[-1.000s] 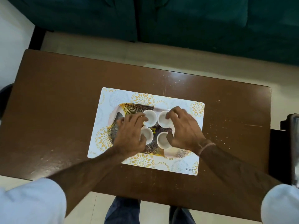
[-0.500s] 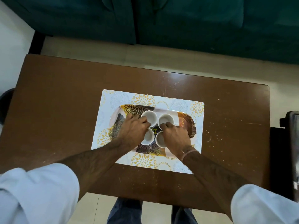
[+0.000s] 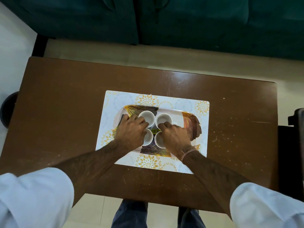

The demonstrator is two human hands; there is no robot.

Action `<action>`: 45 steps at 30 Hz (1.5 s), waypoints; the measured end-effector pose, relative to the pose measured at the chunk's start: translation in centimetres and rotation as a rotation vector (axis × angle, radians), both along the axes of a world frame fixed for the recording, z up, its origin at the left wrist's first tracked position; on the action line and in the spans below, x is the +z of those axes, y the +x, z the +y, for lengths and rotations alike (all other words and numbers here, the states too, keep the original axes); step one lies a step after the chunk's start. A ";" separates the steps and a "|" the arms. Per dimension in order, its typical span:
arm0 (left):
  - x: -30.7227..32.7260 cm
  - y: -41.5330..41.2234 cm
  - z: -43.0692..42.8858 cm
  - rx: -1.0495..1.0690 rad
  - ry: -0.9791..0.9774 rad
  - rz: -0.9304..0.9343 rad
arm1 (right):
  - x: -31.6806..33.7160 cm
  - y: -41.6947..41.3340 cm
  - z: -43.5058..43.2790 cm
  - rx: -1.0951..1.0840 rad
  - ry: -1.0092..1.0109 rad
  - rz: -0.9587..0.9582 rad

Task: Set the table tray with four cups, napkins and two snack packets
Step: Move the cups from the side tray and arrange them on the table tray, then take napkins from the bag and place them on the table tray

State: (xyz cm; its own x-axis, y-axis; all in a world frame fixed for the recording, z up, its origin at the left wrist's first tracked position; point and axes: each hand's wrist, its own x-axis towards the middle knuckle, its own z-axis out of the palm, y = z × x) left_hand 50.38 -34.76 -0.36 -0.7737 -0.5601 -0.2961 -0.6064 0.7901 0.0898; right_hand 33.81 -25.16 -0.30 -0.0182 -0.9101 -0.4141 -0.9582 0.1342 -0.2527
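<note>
A leaf-patterned tray (image 3: 192,122) lies on a white and yellow placemat (image 3: 121,99). Four white cups stand close together in a square on the tray's left half: far left cup (image 3: 146,116), far right cup (image 3: 163,118), near left cup (image 3: 148,139), near right cup (image 3: 158,140). My left hand (image 3: 131,130) covers part of the near left cup, its fingertips on the far left cup's rim. My right hand (image 3: 176,137) lies curled against the near right cup, with fingertips on the far right cup's rim. No napkins or snack packets are in view.
The placemat sits mid-way on a brown wooden table (image 3: 65,104). A green sofa (image 3: 197,22) stands beyond the far edge. A dark object (image 3: 296,120) sits off the right edge and a dark round thing (image 3: 8,109) off the left edge.
My right hand has drawn back toward me and inward, uncovering the tray's right end. Both hands stay on the cups, which sit closely grouped.
</note>
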 end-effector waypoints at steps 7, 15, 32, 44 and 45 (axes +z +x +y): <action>1.9 -3.3 1.4 0.103 0.050 0.270 | 1.3 -1.3 1.5 -0.163 -0.189 -0.114; 3.5 -14.4 4.4 0.096 0.193 0.312 | 2.1 -9.6 6.0 -0.373 -0.307 -0.163; 1.1 -41.9 22.9 -0.247 0.358 0.234 | 1.1 -32.9 26.8 -0.866 -0.198 0.073; -2.1 -52.0 35.8 -0.363 0.319 0.203 | -1.7 -40.5 39.4 -1.449 -0.320 0.036; -2.3 -52.6 36.5 -0.333 0.293 0.195 | -2.2 -40.9 40.1 -1.523 -0.354 -0.015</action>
